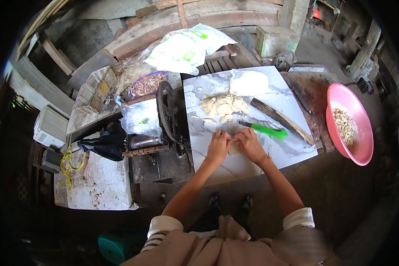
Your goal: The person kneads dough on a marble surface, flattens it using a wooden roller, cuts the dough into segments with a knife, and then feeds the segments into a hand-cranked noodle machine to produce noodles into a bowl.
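Observation:
My left hand point(218, 145) and my right hand point(250, 144) meet at the near side of a white marble-patterned board point(208, 166). The fingers of both are closed in a pinch on a thin, pale piece of dough point(235, 151), which they partly hide. Just beyond them lies a knife with a bright green handle point(270, 131), its dark blade pointing left. Farther back rests a lumpy mound of beige dough point(224, 105), with small scraps around it. A dark wooden stick point(281, 119) lies slantwise to the right of the mound.
A white plastic bag point(249, 83) sits at the board's back. On the right stands a pink basin point(363, 133) holding pale strips. At left are a machine with a dark handwheel point(166, 113), a clear bag point(142, 119) and a black bag point(105, 144). A large white sack point(181, 51) lies behind.

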Demonstrator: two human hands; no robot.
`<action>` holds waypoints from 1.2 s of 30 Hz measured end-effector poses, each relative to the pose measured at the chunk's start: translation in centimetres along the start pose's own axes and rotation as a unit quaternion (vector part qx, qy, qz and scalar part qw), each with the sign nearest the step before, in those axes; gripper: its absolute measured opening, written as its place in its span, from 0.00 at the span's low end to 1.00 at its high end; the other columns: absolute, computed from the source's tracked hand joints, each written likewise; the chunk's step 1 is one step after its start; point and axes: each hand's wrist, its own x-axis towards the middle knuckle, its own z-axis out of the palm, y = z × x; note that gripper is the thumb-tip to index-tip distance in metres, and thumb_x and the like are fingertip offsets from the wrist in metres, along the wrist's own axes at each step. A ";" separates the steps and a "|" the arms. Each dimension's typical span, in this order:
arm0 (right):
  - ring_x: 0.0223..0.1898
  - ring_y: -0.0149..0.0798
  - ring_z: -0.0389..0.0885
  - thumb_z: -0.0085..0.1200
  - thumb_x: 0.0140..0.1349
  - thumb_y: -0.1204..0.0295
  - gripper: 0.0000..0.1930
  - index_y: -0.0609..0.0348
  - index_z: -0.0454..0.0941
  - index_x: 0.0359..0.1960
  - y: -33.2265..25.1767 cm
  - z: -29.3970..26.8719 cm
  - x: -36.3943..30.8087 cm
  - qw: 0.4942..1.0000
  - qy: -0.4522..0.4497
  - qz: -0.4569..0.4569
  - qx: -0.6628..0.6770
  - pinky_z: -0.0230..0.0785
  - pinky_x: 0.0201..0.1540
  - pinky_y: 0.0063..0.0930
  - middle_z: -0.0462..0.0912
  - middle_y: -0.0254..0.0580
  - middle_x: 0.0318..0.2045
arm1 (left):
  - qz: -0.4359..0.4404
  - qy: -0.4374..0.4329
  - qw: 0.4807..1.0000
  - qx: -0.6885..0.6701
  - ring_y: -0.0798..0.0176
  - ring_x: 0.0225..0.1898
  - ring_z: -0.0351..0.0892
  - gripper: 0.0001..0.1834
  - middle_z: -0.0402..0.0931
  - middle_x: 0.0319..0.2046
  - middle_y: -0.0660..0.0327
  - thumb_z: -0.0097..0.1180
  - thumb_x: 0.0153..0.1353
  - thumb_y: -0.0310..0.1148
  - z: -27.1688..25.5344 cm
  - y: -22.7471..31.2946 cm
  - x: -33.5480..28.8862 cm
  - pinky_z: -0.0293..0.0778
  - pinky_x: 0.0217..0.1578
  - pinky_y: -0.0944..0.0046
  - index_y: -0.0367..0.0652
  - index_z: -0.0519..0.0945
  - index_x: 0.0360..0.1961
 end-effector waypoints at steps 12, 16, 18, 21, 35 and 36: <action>0.35 0.45 0.76 0.54 0.51 0.76 0.06 0.62 0.76 0.32 -1.3 -4.5 -0.9 0.994 -0.086 -0.002 0.067 0.68 0.42 0.34 0.79 0.43 0.30 | -0.002 -0.038 0.980 -0.198 0.61 0.30 0.76 0.07 0.75 0.30 0.57 0.55 0.56 0.26 -3.3 3.8 -1.7 0.72 0.33 0.65 0.37 0.71 0.33; 0.30 0.40 0.79 0.56 0.54 0.73 0.07 0.64 0.77 0.33 -3.8 -8.5 -1.1 0.970 -0.044 0.120 0.208 0.71 0.36 0.29 0.81 0.42 0.31 | -0.063 -0.079 0.916 -0.387 0.71 0.35 0.75 0.09 0.76 0.33 0.64 0.54 0.59 0.29 -4.4 4.3 -1.2 0.72 0.39 0.67 0.39 0.74 0.40; 0.29 0.36 0.79 0.56 0.55 0.72 0.08 0.64 0.78 0.32 -4.6 -10.6 -1.8 0.955 -0.016 0.164 0.245 0.70 0.35 0.27 0.81 0.41 0.30 | -0.126 -0.108 0.854 -0.493 0.71 0.38 0.75 0.11 0.75 0.36 0.64 0.52 0.61 0.31 -4.7 6.4 -1.2 0.71 0.42 0.67 0.40 0.74 0.43; 0.27 0.26 0.76 0.56 0.57 0.69 0.10 0.65 0.77 0.32 -3.8 -12.7 -4.5 0.922 0.055 0.203 0.325 0.68 0.31 0.24 0.80 0.36 0.25 | -0.168 -0.181 0.730 -0.637 0.70 0.46 0.72 0.18 0.73 0.44 0.61 0.47 0.64 0.36 -3.1 10.3 -1.2 0.68 0.49 0.67 0.39 0.70 0.53; 0.22 0.22 0.68 0.52 0.61 0.67 0.11 0.65 0.75 0.31 2.9 -32.5 -32.3 0.820 0.308 0.432 0.215 0.63 0.25 0.20 0.75 0.31 0.19 | -0.098 -0.369 0.695 -0.610 0.69 0.42 0.76 0.18 0.75 0.41 0.61 0.45 0.65 0.38 17.8 39.6 -4.1 0.71 0.46 0.67 0.36 0.73 0.48; 0.24 0.22 0.70 0.53 0.60 0.69 0.09 0.64 0.75 0.32 3.6 -33.9 -34.5 0.810 0.312 0.418 0.268 0.64 0.28 0.19 0.76 0.31 0.22 | -0.111 -0.394 0.677 -0.612 0.68 0.42 0.76 0.18 0.75 0.42 0.60 0.45 0.65 0.38 19.4 41.6 -4.2 0.71 0.46 0.66 0.35 0.72 0.49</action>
